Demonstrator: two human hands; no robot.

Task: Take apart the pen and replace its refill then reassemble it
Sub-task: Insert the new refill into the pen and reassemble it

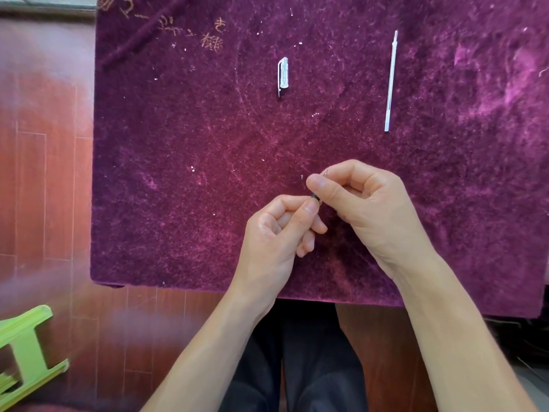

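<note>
We have the pen (316,194) pinched between both hands just below the middle of the view, over the purple velvet surface (178,173); almost all of it is hidden by our fingers, with only a short dark section showing between the two thumbs and a small metal tip peeking out toward 1 o'clock. Our left hand (276,233) is clamped on the lower end with thumb against forefinger, and our right hand (365,203) is clamped on the upper end the same way, the two thumbs nearly touching. Up at 12 o'clock the clear cap (283,76) lies by itself on the velvet, clip to the left, and well apart at 1 o'clock a long pale refill (391,81) lies roughly upright in the view, its point away from us. We judge the pen to be very light and stiff, its smooth plastic inclined to slip under a twisting grip, so a hold close on either side of the joint seems best. The refill looks thin enough to bend or kink if pressed at the middle; we would take it near one end. Whether the barrel joint is loosened or tight we cannot tell, since our fingers cover it
</note>
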